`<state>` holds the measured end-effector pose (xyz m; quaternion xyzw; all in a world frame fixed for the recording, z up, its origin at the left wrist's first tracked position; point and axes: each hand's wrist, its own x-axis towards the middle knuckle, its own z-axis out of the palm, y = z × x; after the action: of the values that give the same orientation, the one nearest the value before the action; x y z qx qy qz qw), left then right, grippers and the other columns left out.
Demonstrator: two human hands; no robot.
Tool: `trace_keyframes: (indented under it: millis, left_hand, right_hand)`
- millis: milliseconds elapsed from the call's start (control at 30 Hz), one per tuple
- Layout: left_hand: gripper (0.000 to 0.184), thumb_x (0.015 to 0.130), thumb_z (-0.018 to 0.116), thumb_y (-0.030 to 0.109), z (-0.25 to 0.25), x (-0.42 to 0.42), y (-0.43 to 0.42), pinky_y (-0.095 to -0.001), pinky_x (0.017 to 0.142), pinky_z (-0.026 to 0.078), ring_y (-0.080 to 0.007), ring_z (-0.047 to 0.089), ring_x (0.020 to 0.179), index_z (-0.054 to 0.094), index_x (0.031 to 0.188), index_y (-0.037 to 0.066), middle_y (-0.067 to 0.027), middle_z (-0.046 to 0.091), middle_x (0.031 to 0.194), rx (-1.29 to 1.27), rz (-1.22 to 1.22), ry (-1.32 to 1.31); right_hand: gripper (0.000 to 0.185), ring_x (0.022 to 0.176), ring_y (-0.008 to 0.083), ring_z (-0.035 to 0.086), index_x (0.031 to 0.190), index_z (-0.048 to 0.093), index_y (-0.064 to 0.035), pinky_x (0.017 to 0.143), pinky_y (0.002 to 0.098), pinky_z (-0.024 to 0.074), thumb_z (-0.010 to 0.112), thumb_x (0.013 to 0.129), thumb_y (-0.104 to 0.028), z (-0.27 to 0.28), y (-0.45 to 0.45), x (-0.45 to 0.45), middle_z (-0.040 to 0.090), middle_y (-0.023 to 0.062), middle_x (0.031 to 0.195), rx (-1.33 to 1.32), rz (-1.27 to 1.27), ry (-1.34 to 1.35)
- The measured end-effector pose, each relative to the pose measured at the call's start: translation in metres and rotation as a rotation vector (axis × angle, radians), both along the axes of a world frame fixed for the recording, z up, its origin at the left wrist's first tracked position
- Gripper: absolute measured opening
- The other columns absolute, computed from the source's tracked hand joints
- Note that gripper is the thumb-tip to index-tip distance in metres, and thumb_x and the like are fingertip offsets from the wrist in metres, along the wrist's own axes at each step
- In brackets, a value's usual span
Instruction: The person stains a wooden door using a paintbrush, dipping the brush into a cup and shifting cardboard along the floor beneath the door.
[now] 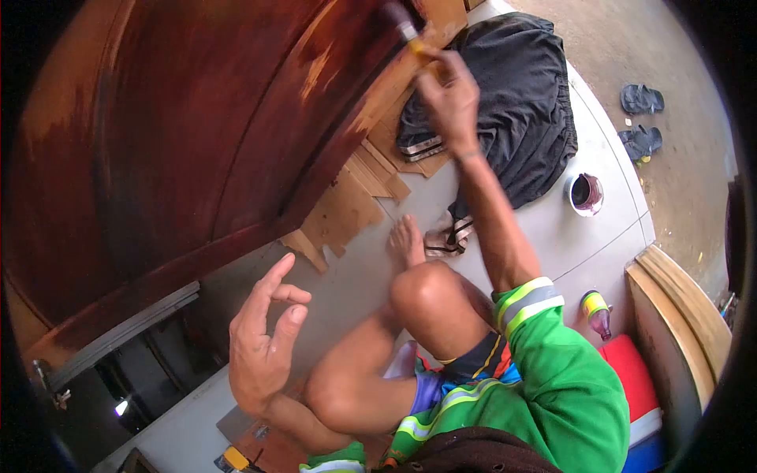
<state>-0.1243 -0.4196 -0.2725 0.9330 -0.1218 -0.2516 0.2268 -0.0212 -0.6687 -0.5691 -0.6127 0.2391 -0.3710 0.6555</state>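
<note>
My right hand (455, 102) is raised at the top, its fingers closed around the yellow handle of a paintbrush (406, 31). The dark bristles, blurred, are at the edge of a large wooden door (173, 126). Dark reddish-brown stain covers most of the door, with paler bare streaks near its right side. On the lower left, my left hand (262, 343) is held up in the air over my bent leg, fingers partly curled and apart, holding nothing. Several pieces of torn cardboard (339, 209) lie on the floor along the door's lower edge.
Black cloth (505, 94) lies right of the door. A white cup (584, 195) with dark liquid stands on the pale tiles (607, 142). Near my right elbow are a small bottle (597, 315) and a red item (629, 374). Flip-flops (642, 100) sit on the ground beyond.
</note>
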Motion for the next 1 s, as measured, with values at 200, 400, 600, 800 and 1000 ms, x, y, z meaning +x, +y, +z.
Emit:
trace_keyframes:
  millis: [200,400,600,800,1000]
  left_hand:
    - [0.055,0.099,0.061,0.032,0.001,0.000,-0.016,-0.0330,0.095,0.045,-0.0151,0.060,0.094,0.053,0.142,-0.001,-0.0082,0.068,0.095,-0.009,-0.071,-0.008]
    - [0.053,0.099,0.060,0.029,0.005,-0.001,-0.011,-0.0330,0.096,0.045,-0.0149,0.060,0.095,0.052,0.143,0.000,-0.0081,0.068,0.096,0.018,-0.014,0.008]
    - [0.053,0.100,0.059,0.030,0.002,-0.002,-0.005,-0.0301,0.093,0.045,-0.0134,0.059,0.093,0.052,0.143,0.000,-0.0070,0.067,0.096,-0.035,-0.050,-0.014]
    - [0.046,0.096,0.063,0.017,-0.002,0.002,-0.011,-0.0335,0.091,0.049,-0.0177,0.063,0.086,0.055,0.139,0.001,-0.0083,0.067,0.090,-0.039,-0.032,-0.022]
    - [0.046,0.098,0.062,0.019,-0.005,0.007,-0.005,-0.0332,0.090,0.049,-0.0178,0.063,0.084,0.055,0.140,0.001,-0.0087,0.068,0.089,-0.043,-0.028,-0.022]
  right_hand:
    - [0.036,0.103,0.0429,0.062,0.116,0.061,-0.0092,0.088,0.0478,0.0521,0.071,0.081,-0.009,0.012,0.130,-0.028,0.063,0.0198,0.110,-0.145,0.609,0.114]
    - [0.031,0.091,0.0368,0.071,0.114,0.071,-0.0076,0.080,0.0406,0.0566,0.070,0.083,-0.012,-0.005,0.029,0.010,0.072,0.0193,0.098,-0.186,0.536,0.028]
    - [0.030,0.095,0.0170,0.068,0.117,0.068,-0.0010,0.086,0.0299,0.0519,0.070,0.087,-0.004,-0.001,-0.002,0.004,0.073,0.0121,0.106,-0.043,0.165,0.081]
    - [0.040,0.101,0.0356,0.065,0.115,0.064,-0.0035,0.088,0.0400,0.0531,0.074,0.077,-0.004,0.018,0.104,-0.012,0.065,0.0181,0.108,-0.226,0.294,0.068]
    - [0.031,0.098,0.0403,0.066,0.111,0.068,-0.0068,0.085,0.0424,0.0546,0.072,0.080,-0.007,0.044,0.051,-0.011,0.070,0.0197,0.106,-0.416,0.586,0.121]
